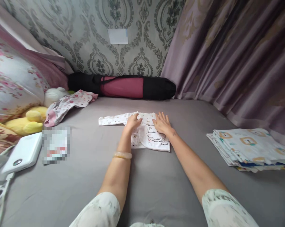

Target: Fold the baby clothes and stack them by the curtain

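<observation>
A small white baby shirt [139,138] with tiny prints and a line-drawn animal lies spread on the grey bed sheet. Its left sleeve reaches out flat to the left, while the right sleeve is not visible and may be folded in or under my hand. My left hand [133,121] rests on the upper middle of the shirt, fingers slightly bent and apart. On the shirt's upper right side, my right hand [163,122] lies flat with its fingers spread. Neither hand grips the cloth visibly.
Folded printed cloths [248,146] are stacked at the right. On the left lie a white power bank [24,153] with cables, a blurred packet [56,145], yellow plush [33,121] and a pink-white garment [70,104]. A black-and-red long bag [122,87] lies along the wall.
</observation>
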The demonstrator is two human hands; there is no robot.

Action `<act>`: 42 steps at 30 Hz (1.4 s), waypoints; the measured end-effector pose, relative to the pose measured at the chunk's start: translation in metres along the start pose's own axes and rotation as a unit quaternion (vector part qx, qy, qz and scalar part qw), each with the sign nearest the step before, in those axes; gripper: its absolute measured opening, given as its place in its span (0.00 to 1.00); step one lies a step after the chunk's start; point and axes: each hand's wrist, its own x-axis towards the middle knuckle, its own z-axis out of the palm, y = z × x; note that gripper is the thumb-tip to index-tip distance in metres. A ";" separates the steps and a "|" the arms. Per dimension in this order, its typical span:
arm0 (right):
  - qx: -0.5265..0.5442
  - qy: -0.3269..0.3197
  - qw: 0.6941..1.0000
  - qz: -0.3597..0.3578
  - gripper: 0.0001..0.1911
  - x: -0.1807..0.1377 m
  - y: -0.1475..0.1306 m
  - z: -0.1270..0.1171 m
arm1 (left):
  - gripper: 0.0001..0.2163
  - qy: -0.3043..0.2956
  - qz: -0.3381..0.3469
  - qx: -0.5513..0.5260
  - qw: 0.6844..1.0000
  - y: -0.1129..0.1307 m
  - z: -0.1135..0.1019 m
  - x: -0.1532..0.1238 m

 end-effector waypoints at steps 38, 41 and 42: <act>0.074 -0.036 0.992 -0.092 0.37 0.003 -0.072 0.030 | 0.16 0.075 -0.070 -0.084 0.991 -0.024 -0.031 0.001; 0.064 -0.034 0.993 -0.088 0.37 0.003 -0.074 0.029 | 0.16 0.097 -0.087 -0.086 0.988 -0.029 -0.036 0.002; 0.060 -0.032 0.994 -0.086 0.37 0.004 -0.075 0.029 | 0.16 0.107 -0.093 -0.086 0.986 -0.030 -0.038 0.002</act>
